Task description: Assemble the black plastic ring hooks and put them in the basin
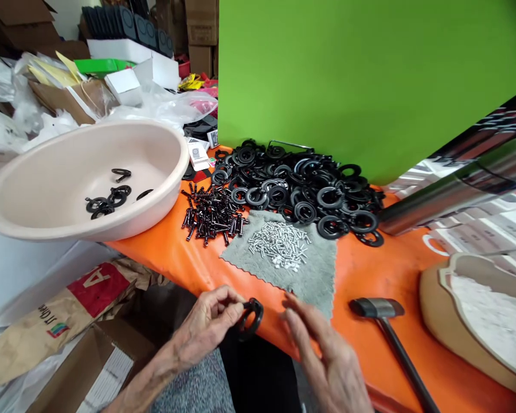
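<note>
My left hand (212, 324) pinches a black ring (258, 321) by its side, above my lap at the table's front edge. To its right, my right hand (329, 350) is apart from the ring, fingers stretched out, and nothing shows in it. Just beyond my hands a grey cloth (316, 281) bears a heap of small silver pins (279, 241). Left of the cloth lies a pile of short black rods (210, 212). Behind them is a large heap of black rings (301, 180).
A big pale basin (155, 221) at left holds several black pieces. A hammer (378, 308) lies at right, beside a tan bin (434, 304) with white contents. A metal tube (438, 192) slants behind it. A green panel (361, 74) stands at the back of the orange tabletop (348, 269).
</note>
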`<act>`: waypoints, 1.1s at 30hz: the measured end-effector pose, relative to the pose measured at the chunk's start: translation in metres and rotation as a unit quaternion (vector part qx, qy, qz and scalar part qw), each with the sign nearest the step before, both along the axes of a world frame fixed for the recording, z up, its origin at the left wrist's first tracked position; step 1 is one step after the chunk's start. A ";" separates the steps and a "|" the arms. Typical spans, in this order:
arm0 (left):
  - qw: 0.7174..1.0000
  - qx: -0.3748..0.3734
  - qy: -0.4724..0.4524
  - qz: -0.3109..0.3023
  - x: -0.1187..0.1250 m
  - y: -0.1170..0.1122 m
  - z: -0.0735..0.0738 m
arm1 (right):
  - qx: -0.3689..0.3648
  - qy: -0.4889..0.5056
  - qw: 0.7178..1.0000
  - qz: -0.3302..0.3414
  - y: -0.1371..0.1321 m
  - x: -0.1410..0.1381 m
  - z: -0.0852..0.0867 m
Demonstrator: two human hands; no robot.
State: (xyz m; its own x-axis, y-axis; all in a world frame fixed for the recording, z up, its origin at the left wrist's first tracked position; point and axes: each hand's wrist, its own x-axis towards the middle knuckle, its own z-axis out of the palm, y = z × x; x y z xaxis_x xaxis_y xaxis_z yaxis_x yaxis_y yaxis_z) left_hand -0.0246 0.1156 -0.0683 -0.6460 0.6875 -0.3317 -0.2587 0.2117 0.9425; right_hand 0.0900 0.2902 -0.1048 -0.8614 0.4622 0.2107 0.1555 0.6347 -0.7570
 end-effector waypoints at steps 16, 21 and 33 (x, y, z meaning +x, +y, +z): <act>0.998 -0.006 0.054 -0.030 -0.021 0.003 0.020 | 0.187 -0.039 0.981 -0.040 0.081 -0.063 -0.030; 0.999 0.000 -0.007 -0.031 -0.022 0.000 0.016 | 0.190 -0.027 0.981 -0.008 0.077 -0.052 -0.033; 0.999 0.020 -0.041 -0.003 -0.008 0.001 0.011 | 0.050 0.011 0.995 0.086 0.010 -0.003 0.009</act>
State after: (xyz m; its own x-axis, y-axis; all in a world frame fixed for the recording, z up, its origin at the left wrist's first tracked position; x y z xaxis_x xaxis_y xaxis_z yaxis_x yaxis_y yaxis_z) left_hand -0.0329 0.1166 -0.0577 -0.6145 0.7045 -0.3550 -0.3338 0.1755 0.9262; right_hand 0.0875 0.2998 -0.0958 -0.9210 0.2835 0.2673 0.0224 0.7234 -0.6900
